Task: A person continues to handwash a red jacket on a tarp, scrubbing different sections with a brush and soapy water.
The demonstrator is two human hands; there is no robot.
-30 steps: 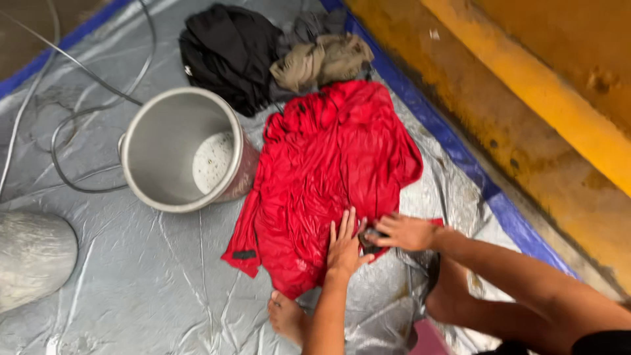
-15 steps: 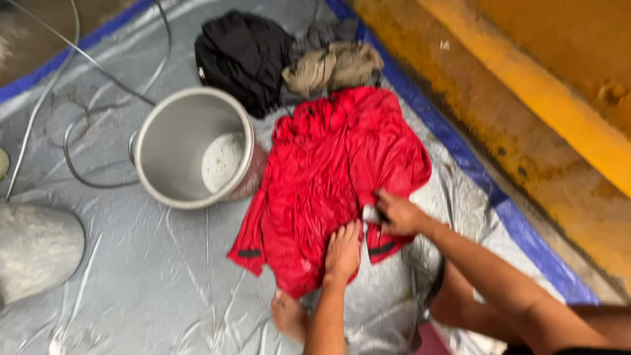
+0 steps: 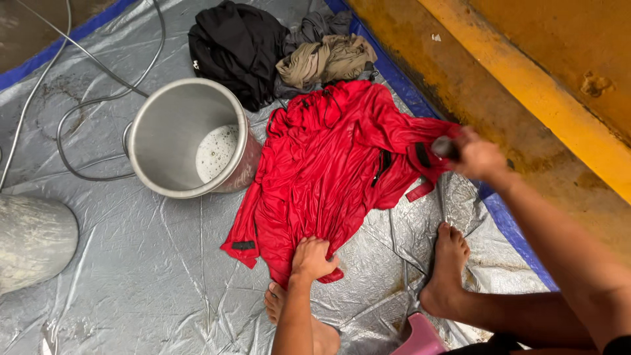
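At the far left edge sits a gray rounded thing (image 3: pixel 29 240), and thin hoses (image 3: pixel 85 112) curl over the silver plastic sheet (image 3: pixel 131 276). Next comes a big metal pot (image 3: pixel 187 138) with foamy water inside, touching the left side of the red jacket (image 3: pixel 328 164). The jacket lies spread flat in the middle of the sheet. The left hand (image 3: pixel 312 258) presses down on its bottom edge, fingers curled on the cloth. Above lie a black cloth (image 3: pixel 236 49) and a tan cloth (image 3: pixel 328 59). The right hand (image 3: pixel 476 156) is closed around a dark small thing (image 3: pixel 444 148) on the jacket's right sleeve. A bare foot (image 3: pixel 447 263) rests below. The sheet's blue edge (image 3: pixel 506 223) meets the yellow wall (image 3: pixel 545 85), leaving little room there.
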